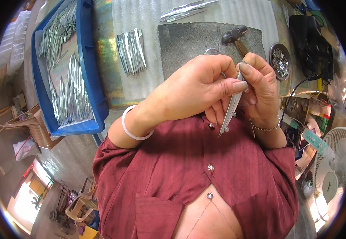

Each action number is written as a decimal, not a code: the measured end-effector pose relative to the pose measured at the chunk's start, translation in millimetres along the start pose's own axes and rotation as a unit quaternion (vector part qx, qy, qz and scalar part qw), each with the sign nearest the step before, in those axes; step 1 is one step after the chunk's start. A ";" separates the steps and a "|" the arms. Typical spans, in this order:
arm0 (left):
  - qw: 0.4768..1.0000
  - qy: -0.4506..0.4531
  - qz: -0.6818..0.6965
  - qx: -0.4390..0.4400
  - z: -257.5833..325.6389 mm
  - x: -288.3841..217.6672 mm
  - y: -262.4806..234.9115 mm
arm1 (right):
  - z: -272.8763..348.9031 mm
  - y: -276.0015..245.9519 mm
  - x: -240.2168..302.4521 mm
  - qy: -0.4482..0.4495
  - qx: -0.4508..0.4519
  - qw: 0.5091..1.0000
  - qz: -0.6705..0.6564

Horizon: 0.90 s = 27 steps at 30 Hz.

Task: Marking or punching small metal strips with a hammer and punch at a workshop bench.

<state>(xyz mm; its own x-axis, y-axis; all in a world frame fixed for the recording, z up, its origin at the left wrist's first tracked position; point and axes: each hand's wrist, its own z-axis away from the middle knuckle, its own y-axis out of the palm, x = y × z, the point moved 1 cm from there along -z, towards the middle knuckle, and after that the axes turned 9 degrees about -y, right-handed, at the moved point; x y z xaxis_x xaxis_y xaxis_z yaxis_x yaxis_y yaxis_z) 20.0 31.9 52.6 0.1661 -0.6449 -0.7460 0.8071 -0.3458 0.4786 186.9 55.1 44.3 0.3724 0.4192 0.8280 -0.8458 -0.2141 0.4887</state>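
Well left of your left hand (pixel 202 81), a blue tray (pixel 87 59) holds heaps of slim metal pieces (pixel 71 93). Nearer, beyond your left wrist, a row of similar pieces (pixel 131 51) lies side by side. Straight past your hands is a dark slab (pixel 189 38); the hammer (pixel 233 36) on it stands closest in your way, its handle running toward your right hand (pixel 262 85). Just right of that hand sits a dark bowl (pixel 278 44) of small metal parts, then a black bag (pixel 310 44).

Your left thumb and fingers close on a slim silver tool (pixel 231 108) between your hands; your right fingertips pinch its upper end. It slants down and left toward your shirt.

Beneath the slab spreads a pale sheet (pixel 137 16). A chair (pixel 33 121) stands far left, a fan (pixel 330 175) far right.
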 end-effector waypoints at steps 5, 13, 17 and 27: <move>1.000 -0.030 -0.001 -0.003 -1.6 -3.5 0.6 | 0.4 -3.0 -1.5 0.001 -0.012 1.000 0.002; 0.999 -0.044 0.015 0.000 -7.7 -1.9 -4.0 | -2.7 -8.4 -6.8 0.012 -0.013 1.000 -0.024; 0.999 -0.044 0.005 0.013 -9.0 -3.8 -4.8 | -0.3 -7.9 -8.7 0.001 -0.019 0.999 -0.031; 0.998 -0.041 -0.040 0.033 -16.9 -9.1 -9.5 | -1.2 -6.7 -7.7 -0.034 -0.046 0.998 -0.031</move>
<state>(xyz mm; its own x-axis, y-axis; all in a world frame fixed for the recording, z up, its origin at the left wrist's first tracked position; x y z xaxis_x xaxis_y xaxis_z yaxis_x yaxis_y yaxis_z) 20.4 52.6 47.0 0.0545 -0.6663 -0.7437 0.7762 -0.4403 0.4512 189.3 54.4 34.3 0.4472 0.3669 0.8157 -0.8510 -0.1060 0.5143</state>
